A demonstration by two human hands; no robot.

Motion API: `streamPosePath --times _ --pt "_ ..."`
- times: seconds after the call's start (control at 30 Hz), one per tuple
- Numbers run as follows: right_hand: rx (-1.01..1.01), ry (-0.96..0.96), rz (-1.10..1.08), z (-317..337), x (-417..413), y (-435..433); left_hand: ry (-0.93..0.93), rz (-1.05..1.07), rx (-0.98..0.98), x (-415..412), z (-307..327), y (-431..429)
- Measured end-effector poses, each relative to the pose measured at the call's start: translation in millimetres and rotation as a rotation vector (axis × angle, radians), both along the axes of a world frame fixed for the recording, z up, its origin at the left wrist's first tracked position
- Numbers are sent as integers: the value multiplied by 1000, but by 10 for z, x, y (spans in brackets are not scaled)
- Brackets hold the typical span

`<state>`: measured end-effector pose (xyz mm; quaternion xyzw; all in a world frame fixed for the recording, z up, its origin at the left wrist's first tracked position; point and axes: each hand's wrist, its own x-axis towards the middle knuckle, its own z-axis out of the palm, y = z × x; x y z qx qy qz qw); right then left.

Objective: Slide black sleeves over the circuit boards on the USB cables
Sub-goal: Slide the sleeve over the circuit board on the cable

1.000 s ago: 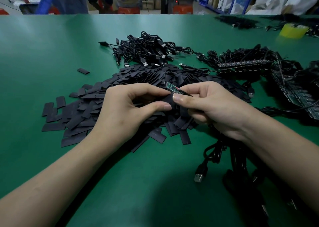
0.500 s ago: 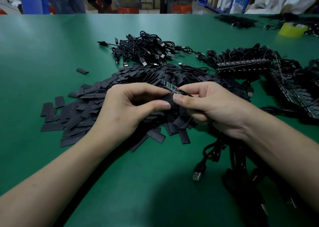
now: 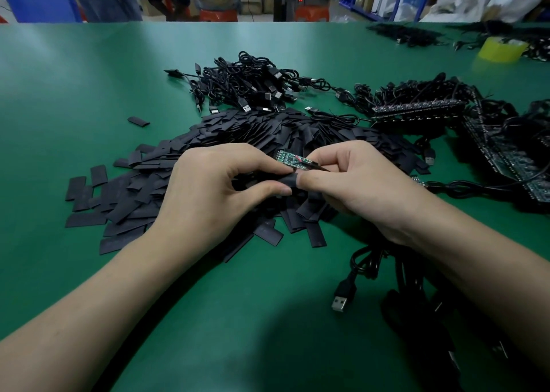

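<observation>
A small green circuit board (image 3: pixel 290 159) sticks out between my two hands above a heap of flat black sleeves (image 3: pixel 143 195) on the green table (image 3: pixel 89 88). My right hand (image 3: pixel 357 183) pinches the board at its cable end. My left hand (image 3: pixel 214 189) pinches one black sleeve (image 3: pixel 290 180) just below the board, thumb against my right thumb. The board's cable hangs under my right wrist to a USB plug (image 3: pixel 340 302).
A tangle of USB cables (image 3: pixel 256 85) lies behind the sleeve heap. Strips of joined circuit boards with cables (image 3: pixel 416 108) fill the right side. A yellow tape roll (image 3: pixel 501 49) stands at the far right. People and shelves are beyond the table's far edge.
Almost nothing has moved. Both hands stay pinched together at the board and sleeve, with only slight finger shifts.
</observation>
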<state>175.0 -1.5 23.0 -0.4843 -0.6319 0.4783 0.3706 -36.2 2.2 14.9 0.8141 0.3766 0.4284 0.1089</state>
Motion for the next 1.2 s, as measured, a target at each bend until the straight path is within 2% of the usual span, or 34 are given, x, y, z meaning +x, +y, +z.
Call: streamPosePath --times 0.17,0.4,0.5,0.57,0.7,0.9,1.13,1.2 --pt "5 -29 -7 4 -5 -4 18 21 10 -2 9 -1" --pt "130 -55 -3 115 104 14 -166 94 -110 -65 9 40" --pt "169 -153 18 127 109 7 -187 91 -120 -74 13 43" --pt "167 -186 52 116 100 -4 -190 87 -119 -68 14 41" --pt "110 -132 81 120 101 -7 -198 79 -126 -61 14 32" --pt "40 -92 125 106 116 3 -121 64 -104 -64 21 25" --pt "-118 28 112 95 137 -1 32 57 40 -95 38 29" --pt "-81 -15 113 97 125 -12 22 70 49 -90 38 27"
